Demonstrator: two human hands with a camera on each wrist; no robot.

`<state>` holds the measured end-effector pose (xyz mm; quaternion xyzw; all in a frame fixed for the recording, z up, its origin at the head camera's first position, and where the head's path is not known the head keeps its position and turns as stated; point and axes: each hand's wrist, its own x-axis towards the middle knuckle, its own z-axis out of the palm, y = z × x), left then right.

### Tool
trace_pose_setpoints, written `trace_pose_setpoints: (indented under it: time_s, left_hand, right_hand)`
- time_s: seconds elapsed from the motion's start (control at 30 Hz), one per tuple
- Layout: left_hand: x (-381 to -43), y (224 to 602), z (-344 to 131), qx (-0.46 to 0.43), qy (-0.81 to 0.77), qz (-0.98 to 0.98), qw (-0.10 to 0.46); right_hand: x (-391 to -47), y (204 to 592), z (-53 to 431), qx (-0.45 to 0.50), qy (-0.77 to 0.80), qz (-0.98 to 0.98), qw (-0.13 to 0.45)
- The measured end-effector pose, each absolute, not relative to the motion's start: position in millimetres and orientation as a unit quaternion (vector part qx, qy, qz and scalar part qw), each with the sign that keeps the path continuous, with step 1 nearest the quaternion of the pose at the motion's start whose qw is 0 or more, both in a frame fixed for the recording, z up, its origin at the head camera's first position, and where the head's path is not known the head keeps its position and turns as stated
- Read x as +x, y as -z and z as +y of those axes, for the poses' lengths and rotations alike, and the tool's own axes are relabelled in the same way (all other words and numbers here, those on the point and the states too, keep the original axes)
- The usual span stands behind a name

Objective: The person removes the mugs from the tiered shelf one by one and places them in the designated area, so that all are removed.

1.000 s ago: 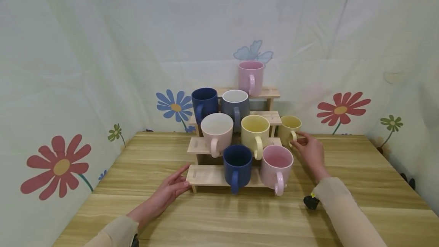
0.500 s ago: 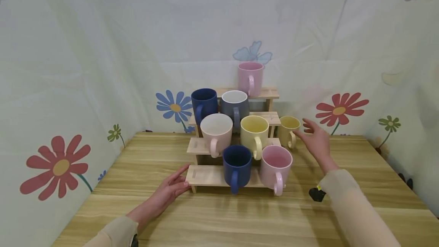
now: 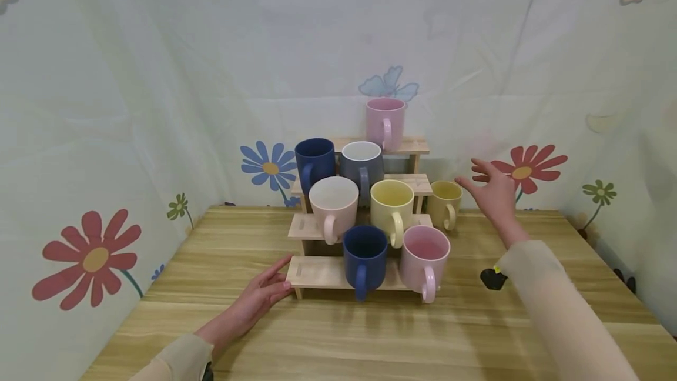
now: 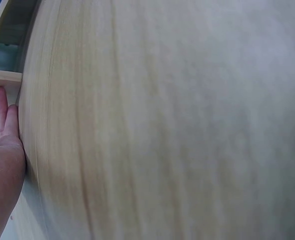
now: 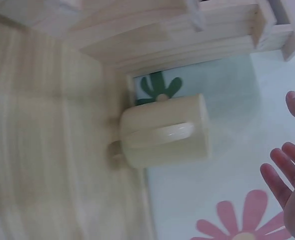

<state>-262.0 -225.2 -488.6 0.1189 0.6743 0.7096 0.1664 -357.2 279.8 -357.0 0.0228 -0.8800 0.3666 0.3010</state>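
A wooden tiered rack (image 3: 317, 270) stands on the table, and my left hand (image 3: 254, 301) rests against the left end of its lowest step, fingers extended. To the rack's right, a yellow mug (image 3: 443, 207) stands on the table; the right wrist view shows the same yellow mug (image 5: 162, 132) with its handle towards the camera. My right hand (image 3: 492, 196) is raised in the air to the right of that mug, apart from it, with fingers spread and nothing in them.
The rack carries several mugs: dark blue (image 3: 365, 257) and pink (image 3: 425, 257) lowest, pale pink (image 3: 333, 204) and yellow (image 3: 391, 207) above, then dark blue (image 3: 315, 163) and grey (image 3: 362, 163), and pink (image 3: 385, 122) on top. A floral cloth (image 3: 211, 104) hangs behind.
My right hand has let go of the yellow mug's handle and moved up and to the right. The yellow mug stays beside the rack. My left hand has not moved.
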Motion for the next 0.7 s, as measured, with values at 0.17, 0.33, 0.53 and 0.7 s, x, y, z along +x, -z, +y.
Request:
trace_pose_setpoints:
  time_s: [0.17, 0.33, 0.53, 0.7]
  left_hand:
    - [-262, 488, -225, 0.116, -0.713, 0.671, 0.165]
    - [-261, 488, -225, 0.124, -0.715, 0.668, 0.164]
    - [-261, 487, -225, 0.123, -0.714, 0.668, 0.166]
    - [-262, 487, -225, 0.115, -0.714, 0.671, 0.167]
  right_hand:
    - [-358, 340, 275, 0.021, -0.368, -0.880, 0.301]
    - [-357, 321, 267, 0.024, -0.381, -0.878, 0.288]
    - [-359, 298, 248, 0.056, -0.396, -0.868, 0.295]
    - [-359, 285, 229, 0.085, -0.398, -0.858, 0.314]
